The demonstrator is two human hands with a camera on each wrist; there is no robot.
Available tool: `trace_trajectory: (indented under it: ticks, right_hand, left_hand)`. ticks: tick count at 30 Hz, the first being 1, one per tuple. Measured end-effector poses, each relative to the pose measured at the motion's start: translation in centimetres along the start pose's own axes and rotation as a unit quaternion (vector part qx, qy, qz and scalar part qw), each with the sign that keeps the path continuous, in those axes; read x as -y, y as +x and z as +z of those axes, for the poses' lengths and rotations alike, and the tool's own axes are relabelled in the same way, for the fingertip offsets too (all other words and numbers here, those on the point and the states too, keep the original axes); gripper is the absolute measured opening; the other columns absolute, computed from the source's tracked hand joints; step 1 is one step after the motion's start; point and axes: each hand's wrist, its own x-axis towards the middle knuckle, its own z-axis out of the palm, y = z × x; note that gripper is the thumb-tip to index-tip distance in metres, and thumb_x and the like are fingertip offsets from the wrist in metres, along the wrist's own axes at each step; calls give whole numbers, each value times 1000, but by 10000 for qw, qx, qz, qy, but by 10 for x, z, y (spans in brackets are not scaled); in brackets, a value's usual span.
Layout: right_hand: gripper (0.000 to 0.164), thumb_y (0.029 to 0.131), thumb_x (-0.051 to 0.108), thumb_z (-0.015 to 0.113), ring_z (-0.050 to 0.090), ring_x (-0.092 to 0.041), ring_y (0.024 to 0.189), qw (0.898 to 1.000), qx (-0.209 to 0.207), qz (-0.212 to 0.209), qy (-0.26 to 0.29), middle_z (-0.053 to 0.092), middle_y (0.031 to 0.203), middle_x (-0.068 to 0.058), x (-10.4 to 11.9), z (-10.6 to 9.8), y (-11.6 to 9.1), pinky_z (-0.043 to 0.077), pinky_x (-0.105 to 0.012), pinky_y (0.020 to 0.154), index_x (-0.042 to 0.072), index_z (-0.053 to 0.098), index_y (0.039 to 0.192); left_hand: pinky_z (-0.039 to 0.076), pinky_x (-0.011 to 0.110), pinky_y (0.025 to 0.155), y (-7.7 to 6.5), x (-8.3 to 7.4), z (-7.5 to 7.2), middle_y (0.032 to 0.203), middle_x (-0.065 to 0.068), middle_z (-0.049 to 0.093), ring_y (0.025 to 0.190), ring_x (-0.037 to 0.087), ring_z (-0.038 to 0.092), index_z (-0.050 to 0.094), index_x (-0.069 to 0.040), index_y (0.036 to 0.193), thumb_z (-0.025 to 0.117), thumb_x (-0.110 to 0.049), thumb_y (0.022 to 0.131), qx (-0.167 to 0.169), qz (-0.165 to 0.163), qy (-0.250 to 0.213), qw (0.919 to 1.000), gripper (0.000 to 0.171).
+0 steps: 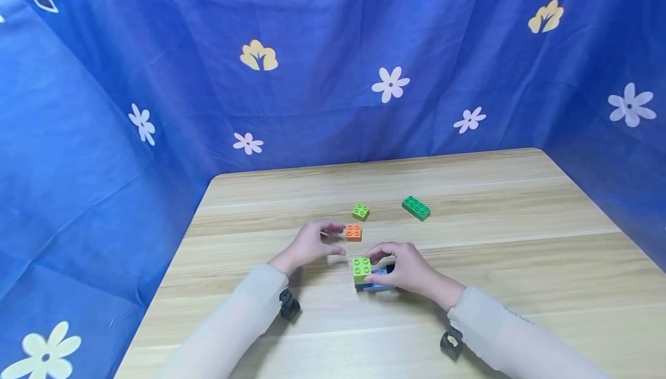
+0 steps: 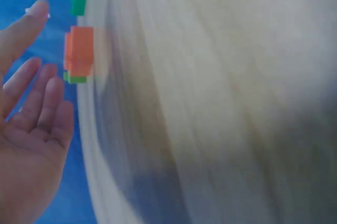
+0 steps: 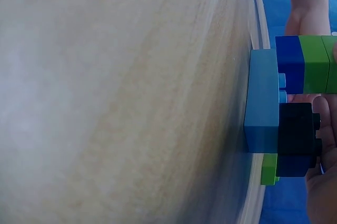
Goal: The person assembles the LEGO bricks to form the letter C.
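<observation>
My right hand (image 1: 411, 267) pinches the lime green bricks (image 1: 362, 269) at the left end of a small built stack. Under them, in the right wrist view, is a dark blue brick (image 3: 289, 65) on a long light blue brick (image 3: 262, 103). A black brick (image 3: 296, 132) stands on the other end of that light blue base, beneath my palm. To the left, my left hand (image 1: 311, 242) is held with fingers apart and nothing between them. Just beyond its fingertips lies an orange brick (image 1: 354, 233), which it does not visibly touch.
Behind the orange brick lie a loose lime green brick (image 1: 361, 212) and, farther right, a longer dark green brick (image 1: 416, 208). The wooden table (image 1: 520, 205) is bordered at the back and sides by a blue patterned curtain (image 1: 322, 78).
</observation>
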Motion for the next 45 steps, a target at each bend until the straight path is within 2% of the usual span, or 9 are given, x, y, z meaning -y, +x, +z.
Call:
trace_trajectory:
  ticks: [4, 9, 16, 21, 26, 31, 35, 45]
  right_hand:
    - [35, 74, 31, 82, 63, -6, 87, 10000, 35, 54, 12, 69, 96, 10, 0, 0, 0, 52, -35, 85, 14, 70, 103]
    - [35, 75, 31, 82, 63, -6, 88, 9999, 68, 109, 6, 69, 96, 10, 0, -1, 0, 51, -35, 85, 14, 69, 103]
    - [36, 75, 31, 82, 63, -8, 88, 9998, 99, 148, 131, 68, 96, 8, 0, -1, 0, 52, -33, 84, 13, 69, 104]
    - [37, 74, 32, 82, 63, -7, 88, 9998, 94, 130, 115, 68, 95, 9, 0, -1, 0, 52, -33, 84, 13, 69, 103]
    - [36, 74, 30, 82, 63, -7, 87, 9999, 73, 94, 123, 68, 94, 10, 0, -1, 0, 52, -34, 84, 14, 69, 102]
    - [36, 73, 29, 83, 63, -7, 86, 9998, 69, 95, 145, 69, 94, 9, 0, -1, 0, 52, -34, 85, 13, 69, 102]
    - [37, 74, 31, 82, 63, -7, 86, 9998, 80, 108, 119, 68, 94, 9, 0, 0, 0, 52, -33, 85, 13, 69, 103]
    - [36, 74, 31, 83, 63, -7, 86, 9997, 70, 159, 145, 68, 94, 9, 0, 0, 0, 52, -34, 84, 13, 69, 103]
  left_hand:
    - [49, 37, 91, 10, 6, 4, 114, 12, 65, 103, 26, 61, 62, 1, 119, 84, -11, 70, -318, -302, -120, 9990, 55]
    - [47, 34, 93, 20, 10, 11, 115, 10, 66, 105, 24, 61, 62, 0, 120, 84, -12, 70, -391, -510, -118, 9979, 56]
    - [49, 33, 89, 29, 11, 18, 110, 9, 67, 101, 22, 61, 64, -1, 117, 85, -13, 69, -366, -460, 212, 9980, 54]
    - [49, 32, 89, 31, 11, 21, 109, 7, 67, 98, 21, 61, 67, -3, 113, 85, -11, 69, -381, -510, 331, 9974, 48]
    - [50, 31, 85, 31, 11, 21, 101, 4, 68, 93, 18, 62, 70, -5, 106, 85, -11, 69, -390, -467, 467, 9971, 40]
    - [50, 31, 83, 28, 12, 19, 97, 2, 68, 89, 16, 61, 70, -4, 103, 83, -11, 72, -403, -520, 457, 9968, 35]
    - [51, 30, 79, 20, 13, 17, 94, 2, 67, 86, 16, 60, 69, -3, 104, 81, -9, 74, -475, -602, 216, 9968, 33]
    - [53, 30, 75, -8, 1, 14, 91, 2, 67, 82, 16, 62, 67, -4, 106, 78, -12, 78, -559, -355, -493, 9966, 32]
